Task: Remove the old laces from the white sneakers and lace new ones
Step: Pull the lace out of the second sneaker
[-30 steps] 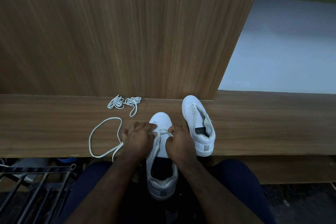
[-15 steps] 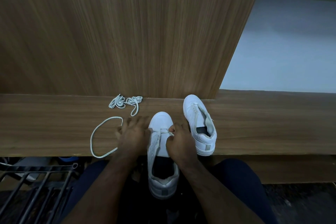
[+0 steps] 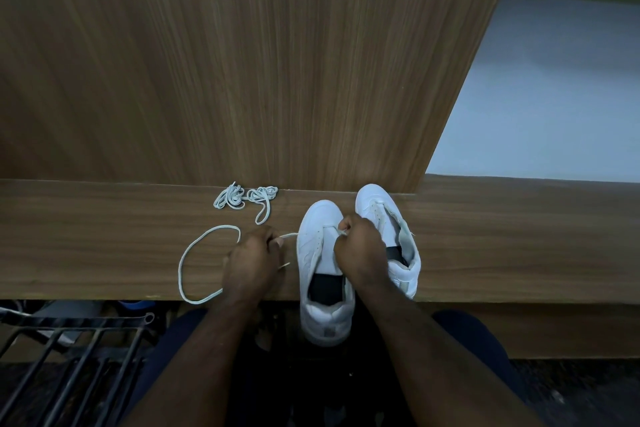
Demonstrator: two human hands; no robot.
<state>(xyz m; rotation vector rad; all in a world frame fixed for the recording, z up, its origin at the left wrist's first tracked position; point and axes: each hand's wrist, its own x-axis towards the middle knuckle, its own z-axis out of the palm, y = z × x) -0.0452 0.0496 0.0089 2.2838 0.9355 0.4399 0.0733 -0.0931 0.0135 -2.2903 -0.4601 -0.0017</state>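
Note:
A white sneaker (image 3: pixel 317 246) lies toe-away on the wooden ledge (image 3: pixel 104 253), its heel hanging over the near edge. My right hand (image 3: pixel 360 253) pinches a lace end at the sneaker's front eyelets. My left hand (image 3: pixel 254 263), just left of the sneaker, pinches a white lace (image 3: pixel 194 253) that runs from the shoe and loops out to the left across the ledge. A second white sneaker (image 3: pixel 381 215) lies to the right, partly hidden behind my right hand. A bundle of loose white laces (image 3: pixel 244 198) sits at the back of the ledge.
A tall wooden panel (image 3: pixel 242 62) rises right behind the ledge. A dark metal rack (image 3: pixel 69 350) stands below the ledge at the lower left. My legs in dark trousers are under the near sneaker. Pale floor shows at the right.
My left hand has moved left, away from the sneaker, drawing the lace out sideways through the eyelet. My right hand has stayed at the front eyelets. The loop on the ledge has shifted slightly.

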